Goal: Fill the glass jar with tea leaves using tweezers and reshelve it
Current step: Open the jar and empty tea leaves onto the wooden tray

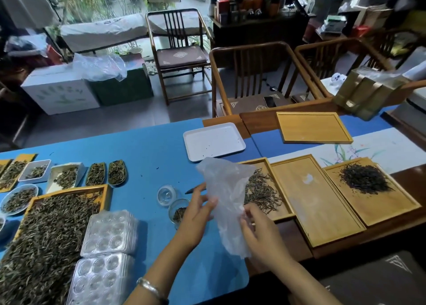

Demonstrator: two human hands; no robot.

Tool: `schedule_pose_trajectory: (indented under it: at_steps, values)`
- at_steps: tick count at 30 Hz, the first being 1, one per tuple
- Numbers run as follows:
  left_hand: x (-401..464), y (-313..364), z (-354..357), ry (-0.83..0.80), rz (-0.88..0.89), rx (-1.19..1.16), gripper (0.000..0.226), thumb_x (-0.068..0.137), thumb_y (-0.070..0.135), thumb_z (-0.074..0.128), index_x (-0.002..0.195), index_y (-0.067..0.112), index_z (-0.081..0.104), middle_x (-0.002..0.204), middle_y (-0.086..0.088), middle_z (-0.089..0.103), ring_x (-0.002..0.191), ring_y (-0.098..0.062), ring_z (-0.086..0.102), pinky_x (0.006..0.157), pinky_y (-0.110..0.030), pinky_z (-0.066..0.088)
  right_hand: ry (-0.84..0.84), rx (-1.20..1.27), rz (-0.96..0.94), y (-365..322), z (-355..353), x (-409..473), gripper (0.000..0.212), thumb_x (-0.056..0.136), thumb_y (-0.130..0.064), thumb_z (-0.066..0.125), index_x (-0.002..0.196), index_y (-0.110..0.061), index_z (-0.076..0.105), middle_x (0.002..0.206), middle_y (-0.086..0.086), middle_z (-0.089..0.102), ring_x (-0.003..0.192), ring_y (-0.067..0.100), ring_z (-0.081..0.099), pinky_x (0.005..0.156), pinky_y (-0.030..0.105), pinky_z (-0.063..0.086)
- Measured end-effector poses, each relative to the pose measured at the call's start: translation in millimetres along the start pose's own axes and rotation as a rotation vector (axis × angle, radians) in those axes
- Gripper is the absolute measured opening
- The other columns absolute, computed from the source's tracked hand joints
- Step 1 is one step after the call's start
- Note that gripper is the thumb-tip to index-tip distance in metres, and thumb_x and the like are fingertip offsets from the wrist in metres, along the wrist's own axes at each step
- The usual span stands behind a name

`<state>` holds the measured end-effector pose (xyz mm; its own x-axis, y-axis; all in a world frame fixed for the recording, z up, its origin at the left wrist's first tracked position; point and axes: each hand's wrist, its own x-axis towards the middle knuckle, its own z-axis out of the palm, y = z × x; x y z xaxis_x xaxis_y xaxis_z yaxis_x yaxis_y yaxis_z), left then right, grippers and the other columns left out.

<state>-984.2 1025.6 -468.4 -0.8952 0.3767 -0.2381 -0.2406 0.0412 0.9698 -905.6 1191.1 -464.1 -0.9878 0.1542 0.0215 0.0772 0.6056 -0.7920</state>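
We are pinching a thin plastic bag [227, 198] between our left hand [196, 209] and right hand [258, 228], fingers curled on its edges. The glass jar [178, 210], partly filled with tea leaves, is sitting just beyond our left fingers; the bag could brush it over. A dark tool [192, 190], perhaps tweezers, is lying beyond them. The blue mat [149, 148] is holding trays; chairs are standing behind.

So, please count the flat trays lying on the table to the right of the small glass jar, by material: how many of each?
Wooden trays: 4
White tray: 1
Total: 5
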Motion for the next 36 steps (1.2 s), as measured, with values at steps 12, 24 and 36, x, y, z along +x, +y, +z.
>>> schedule_pose_trajectory:
  at_steps: [12,24,36]
  values:
    - [2.2,-10.6,18.5,0.204,0.134,0.318,0.023,0.084,0.013,0.075,0.097,0.028,0.064,0.091,0.018,0.071,0.088,0.009,0.064,0.072,-0.007,0.045,0.127,0.097,0.170,6.8,-10.1,15.6,0.032,0.083,-0.056,0.057,0.099,-0.030,0.051,0.098,-0.010,0.057,0.087,0.001,0.057,0.071,0.024,0.050]
    - [-8.6,-1.9,0.7,-0.161,-0.098,0.175,0.044,0.065,0.015,0.064,0.109,0.008,0.058,0.096,0.006,0.064,0.081,0.001,0.062,0.071,-0.019,0.050,0.121,0.247,0.147,-6.3,19.1,35.0,0.013,0.087,-0.014,0.063,0.088,-0.025,0.056,0.079,-0.005,0.065,0.073,0.013,0.061,0.061,0.026,0.045]
    - [9.0,8.4,0.3,-0.080,-0.138,0.308,0.019,0.074,0.033,0.068,0.083,0.016,0.065,0.073,0.002,0.062,0.068,-0.011,0.055,0.068,-0.029,0.043,-0.076,0.111,-0.032,-4.6,7.3,21.2,0.028,0.080,-0.006,0.063,0.105,-0.018,0.056,0.100,-0.005,0.058,0.092,0.010,0.055,0.080,0.029,0.047]
